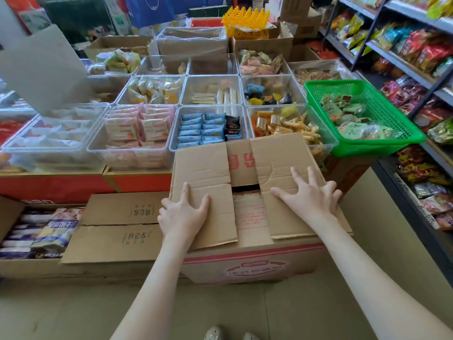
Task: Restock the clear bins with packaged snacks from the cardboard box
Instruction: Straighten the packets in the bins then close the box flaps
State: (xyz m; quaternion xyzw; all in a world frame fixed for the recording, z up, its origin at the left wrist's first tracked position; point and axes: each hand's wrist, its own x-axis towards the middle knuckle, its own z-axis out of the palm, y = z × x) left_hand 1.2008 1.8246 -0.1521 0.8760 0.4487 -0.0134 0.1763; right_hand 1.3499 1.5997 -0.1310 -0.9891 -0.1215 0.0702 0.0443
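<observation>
Cardboard box [247, 263] is closed, contents hidden; clear bins [127, 150] seem part-full of snacks [193, 131].

We are in a small snack or grocery shop. Ahead of us a low display carries rows of clear bins [127, 151], each holding one kind of wrapped snack, such as pink packets [152, 128] and blue packets [193, 133]. On our right, metal shelves [402, 64] are packed with bright bags [424, 50] facing outward. A green basket [377, 148] of wrapped cakes sits just beside the bins. Stock stands about in cartons: a cardboard box [245, 263] on the floor before us, an open carton [29, 267] of packets at our left, more boxes [264, 45] behind the bins.
</observation>
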